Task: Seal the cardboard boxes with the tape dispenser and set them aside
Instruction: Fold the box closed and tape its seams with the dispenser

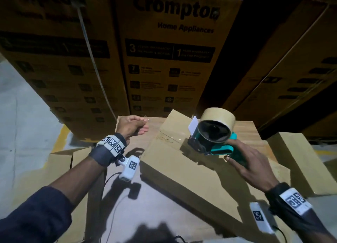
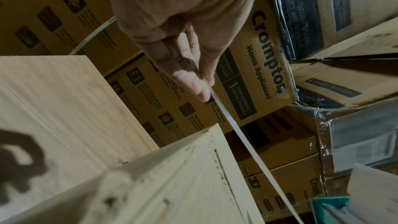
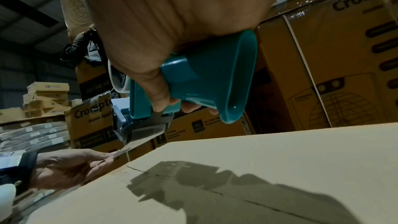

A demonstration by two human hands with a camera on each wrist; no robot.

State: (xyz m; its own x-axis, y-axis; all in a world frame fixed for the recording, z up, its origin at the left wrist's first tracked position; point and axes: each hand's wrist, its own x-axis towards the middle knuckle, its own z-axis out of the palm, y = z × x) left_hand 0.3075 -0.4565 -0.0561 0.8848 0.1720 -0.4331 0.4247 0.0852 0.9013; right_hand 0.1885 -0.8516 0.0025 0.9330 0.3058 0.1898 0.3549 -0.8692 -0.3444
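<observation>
1. The left hand [image 1: 132, 127] pinches the free end of the clear tape strip [image 3: 137, 140] between thumb and fingertips, held off the far left corner of the plain cardboard box [image 1: 191, 171]; to my eye the step in hand is drawing out a length of tape, so that pinch should stay firm and the strip taut and flat, or it will fold onto itself
2. The box lies in the middle, tilted across other plain cartons, with its centre seam [image 3: 215, 192] closed but, as far as I can tell, bare; the tape end should go down over the far edge, in line with that seam
3. The right hand [image 1: 251, 162] is curled round the teal handle of the tape dispenser [image 1: 211, 135], which hovers above the box's far end; lowering it so the roller bears on the cardboard should press the tape flat
4. Hard to make out: in the head view the strip is almost invisible; the left wrist view shows it only edge-on, and the dispenser's blade is hidden
</observation>
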